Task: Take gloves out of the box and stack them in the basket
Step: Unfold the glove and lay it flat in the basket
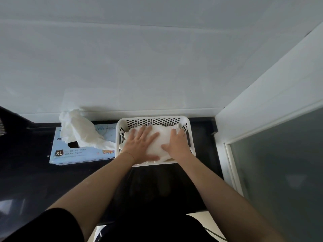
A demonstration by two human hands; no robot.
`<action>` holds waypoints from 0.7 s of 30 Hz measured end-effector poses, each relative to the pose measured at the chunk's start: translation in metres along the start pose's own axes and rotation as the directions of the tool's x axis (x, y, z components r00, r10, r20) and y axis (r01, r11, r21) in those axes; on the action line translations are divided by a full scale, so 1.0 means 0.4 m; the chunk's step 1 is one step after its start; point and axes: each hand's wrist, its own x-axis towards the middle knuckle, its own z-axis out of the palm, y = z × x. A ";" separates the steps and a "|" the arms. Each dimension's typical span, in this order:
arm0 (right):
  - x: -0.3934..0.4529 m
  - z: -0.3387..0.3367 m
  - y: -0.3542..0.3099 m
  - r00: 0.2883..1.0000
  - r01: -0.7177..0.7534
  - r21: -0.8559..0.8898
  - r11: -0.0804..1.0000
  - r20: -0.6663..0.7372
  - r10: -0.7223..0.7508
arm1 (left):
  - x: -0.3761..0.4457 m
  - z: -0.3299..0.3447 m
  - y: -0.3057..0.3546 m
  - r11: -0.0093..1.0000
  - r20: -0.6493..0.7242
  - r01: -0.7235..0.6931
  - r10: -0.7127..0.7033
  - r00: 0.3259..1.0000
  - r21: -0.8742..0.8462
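Both the left hand (140, 144) and right hand (176, 145) press flat, fingers straight, on the white glove stack (161, 137) inside the white perforated plastic basket (153, 120). The next crumpled white glove (78, 128) juts from the pale blue cardboard box (78, 154) just left of the left hand, nearer that hand.

I see the basket (122, 123) hemmed in: glove box (83, 154) touching its left side, wall (157, 67) close behind, door frame (227, 145) near its right; open counter (157, 186) only in front

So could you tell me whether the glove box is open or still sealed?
Open: a white glove sticks up out of the slot in the top of the glove box.
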 end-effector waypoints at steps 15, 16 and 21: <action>-0.048 -0.043 -0.248 0.965 0.178 0.352 0.919 -0.247 -0.092 | -0.122 -0.128 -0.122 0.940 -0.655 -0.101 -0.148 0.741 -0.327; -0.054 -0.041 -0.284 0.973 0.166 0.431 0.887 -0.220 -0.075 | -0.138 -0.140 -0.147 0.944 -0.674 -0.089 -0.159 0.722 -0.318; -0.096 -0.008 -0.461 0.995 0.084 0.684 0.724 -0.100 -0.022 | -0.240 -0.181 -0.307 0.927 -0.684 0.109 -0.341 0.645 -0.359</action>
